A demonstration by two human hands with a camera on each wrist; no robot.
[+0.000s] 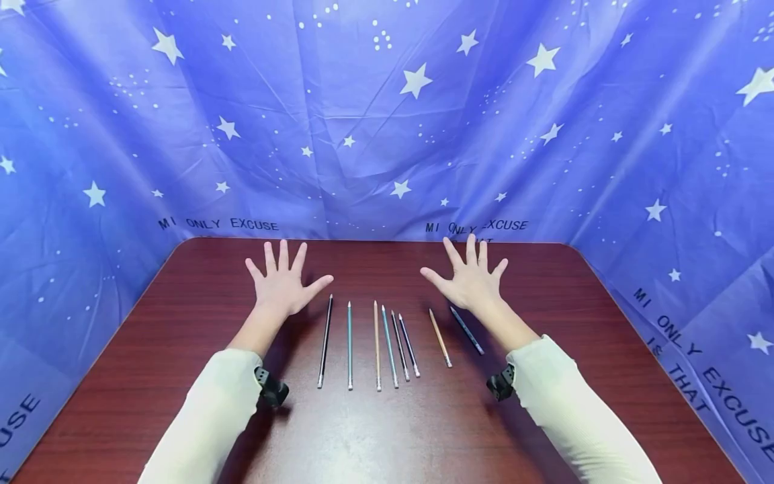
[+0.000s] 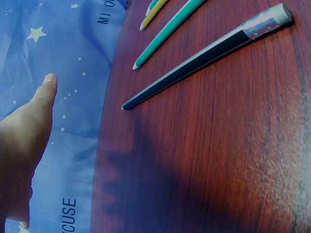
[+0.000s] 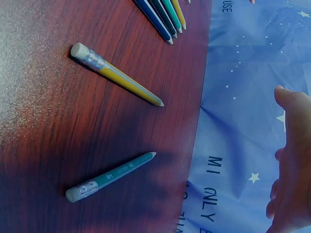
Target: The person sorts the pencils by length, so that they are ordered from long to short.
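My left hand is spread wide above the table's far left part, holding nothing. Nearest to it lies a black pencil, seen large in the left wrist view, with a teal pencil beside it. My right hand, also spread and holding nothing, hovers beyond a short dark green pencil marked HB and a yellow pencil. Between the hands lie another yellow pencil, a second teal pencil, a dark pencil and a dark blue pencil. All have erasers at their near ends.
The pencils lie in a loose row on a reddish-brown wooden table. Behind and beside the table hangs a blue curtain with white stars and lettering, close along the table's edges. Black cameras sit at both wrists, by the pale sleeves.
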